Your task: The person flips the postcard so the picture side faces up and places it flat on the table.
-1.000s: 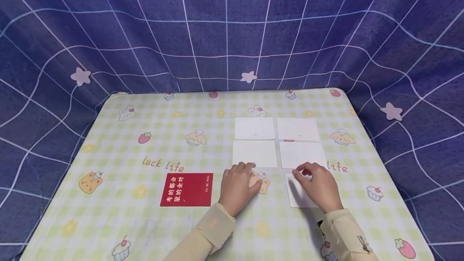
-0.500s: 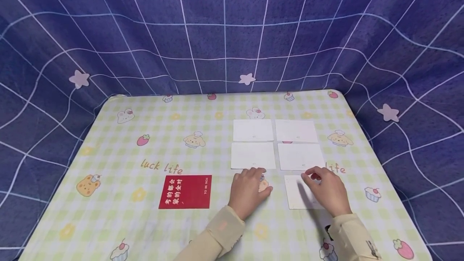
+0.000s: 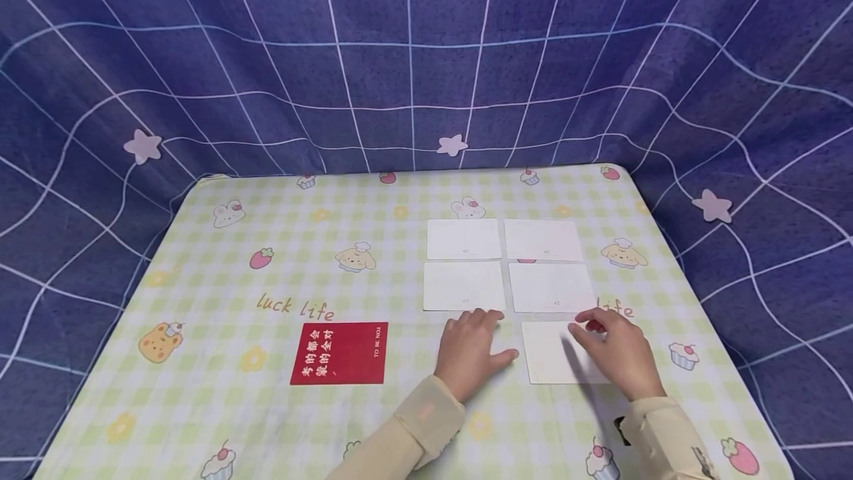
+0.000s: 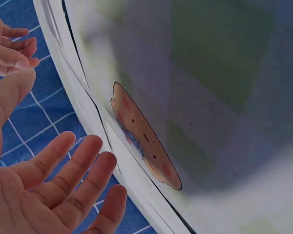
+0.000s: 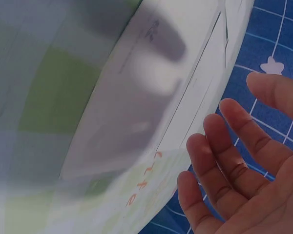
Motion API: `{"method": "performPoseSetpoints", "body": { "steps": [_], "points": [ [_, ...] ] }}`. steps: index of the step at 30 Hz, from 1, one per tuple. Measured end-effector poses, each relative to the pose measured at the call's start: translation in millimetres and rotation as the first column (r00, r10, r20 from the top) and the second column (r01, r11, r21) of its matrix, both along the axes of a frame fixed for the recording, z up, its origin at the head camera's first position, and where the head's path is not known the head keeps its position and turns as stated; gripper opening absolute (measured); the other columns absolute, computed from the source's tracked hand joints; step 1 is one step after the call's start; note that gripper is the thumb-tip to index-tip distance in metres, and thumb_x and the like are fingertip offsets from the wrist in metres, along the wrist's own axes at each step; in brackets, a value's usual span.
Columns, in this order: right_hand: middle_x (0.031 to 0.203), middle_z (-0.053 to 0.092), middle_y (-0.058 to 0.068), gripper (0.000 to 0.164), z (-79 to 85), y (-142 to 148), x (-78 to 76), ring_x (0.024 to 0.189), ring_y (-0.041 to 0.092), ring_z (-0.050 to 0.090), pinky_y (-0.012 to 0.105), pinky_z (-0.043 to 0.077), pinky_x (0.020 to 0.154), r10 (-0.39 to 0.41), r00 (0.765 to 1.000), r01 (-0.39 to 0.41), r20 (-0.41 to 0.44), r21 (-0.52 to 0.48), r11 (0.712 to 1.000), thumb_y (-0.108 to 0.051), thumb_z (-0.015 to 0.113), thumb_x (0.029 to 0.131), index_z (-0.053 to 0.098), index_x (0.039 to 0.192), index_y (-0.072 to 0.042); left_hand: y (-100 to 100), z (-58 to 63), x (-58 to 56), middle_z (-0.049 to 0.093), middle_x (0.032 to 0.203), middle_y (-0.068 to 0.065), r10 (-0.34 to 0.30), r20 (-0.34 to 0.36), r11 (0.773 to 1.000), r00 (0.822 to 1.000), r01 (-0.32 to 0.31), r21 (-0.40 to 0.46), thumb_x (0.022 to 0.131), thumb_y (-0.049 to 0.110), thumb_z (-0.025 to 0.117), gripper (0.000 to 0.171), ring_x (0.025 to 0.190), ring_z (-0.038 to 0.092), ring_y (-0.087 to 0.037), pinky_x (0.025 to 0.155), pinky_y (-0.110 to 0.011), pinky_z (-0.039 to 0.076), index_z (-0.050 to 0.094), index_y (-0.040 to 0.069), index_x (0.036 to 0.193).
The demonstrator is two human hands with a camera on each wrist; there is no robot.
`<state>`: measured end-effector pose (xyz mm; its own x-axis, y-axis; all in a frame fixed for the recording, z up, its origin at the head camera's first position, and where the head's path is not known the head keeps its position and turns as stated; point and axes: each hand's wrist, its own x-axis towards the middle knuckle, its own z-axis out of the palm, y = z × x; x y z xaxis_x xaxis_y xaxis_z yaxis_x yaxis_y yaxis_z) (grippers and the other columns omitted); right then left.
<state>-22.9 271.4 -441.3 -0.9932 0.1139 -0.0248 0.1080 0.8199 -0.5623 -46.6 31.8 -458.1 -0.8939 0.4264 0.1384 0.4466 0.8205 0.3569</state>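
In the head view, several blank white cards lie on the table in two columns. The nearest white card [image 3: 548, 355] is partly covered by my right hand [image 3: 618, 352], which hovers over its right side and casts a shadow on it. Nothing is between those fingers, which the right wrist view shows relaxed and apart. Just below the lower-left white card [image 3: 463, 286] hangs my left hand [image 3: 468, 355], thumb spread, holding nothing. Its loosely bent fingers [image 4: 95, 178] also show bare in the left wrist view. A red card [image 3: 340, 353] with white characters lies to the left.
A green-and-white checked cloth [image 3: 220, 280] with cartoon prints covers the table. The far white cards [image 3: 463, 238] sit in a row toward the back. Behind the table's rear edge hangs a blue curtain [image 3: 373, 72] with a white grid and stars.
Both hands have shifted to the right, the left one the more, and its thumb has spread wider. My right hand uncovers more of the nearest white card. The cards stay in place.
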Motion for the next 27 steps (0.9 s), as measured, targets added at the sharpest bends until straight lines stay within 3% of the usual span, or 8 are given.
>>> {"method": "performPoseSetpoints", "body": {
  "steps": [11, 27],
  "points": [
    [0.1, 0.069, 0.015, 0.032, -1.6, 15.5, 2.8, 0.094, 0.037, 0.066, 0.054, 0.049, 0.078, 0.01, 0.999, -0.011, 0.033, 0.007, 1.0, -0.027, 0.073, 0.094, 0.071, 0.115, -0.003, 11.2, -2.4, -1.2, 0.069, 0.11, 0.001, -0.034, 0.044, 0.999, 0.998, 0.036, -0.039, 0.083, 0.054, 0.079, 0.06, 0.102, 0.063, -0.017, 0.081, -0.032, 0.046, 0.067, 0.014, 0.127],
    [0.108, 0.064, 0.024, 0.056, 2.3, 32.2, 0.6, 0.102, 0.043, 0.06, 0.06, 0.045, 0.086, 0.074, 0.982, -0.084, 0.174, 0.055, 0.995, -0.026, 0.081, 0.085, 0.062, 0.13, 0.002, 28.5, -7.8, -5.0, 0.067, 0.1, 0.0, -0.062, 0.074, 0.991, 0.995, 0.07, -0.115, 0.074, 0.059, 0.084, 0.071, 0.092, 0.063, -0.017, 0.074, -0.03, 0.046, 0.068, 0.015, 0.127]
  ]
}}
